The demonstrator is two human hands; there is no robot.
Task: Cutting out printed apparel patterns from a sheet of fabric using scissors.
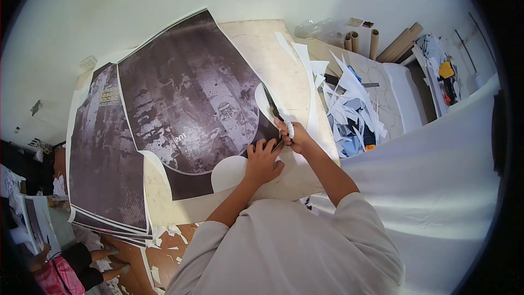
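My right hand (295, 136) grips the scissors (273, 110), fingers closed through the handles, blades lying on the dark printed sheet (185, 93) at its right edge. My left hand (262, 161) presses flat, fingers spread, on that sheet's lower right corner, just beside the scissors. Paper offcuts (349, 109) lie right of the sheet.

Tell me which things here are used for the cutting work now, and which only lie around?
In use: scissors in the right hand; dark printed sheet under the left hand.
Lying about: paper scraps; cardboard tubes; stack of prints.
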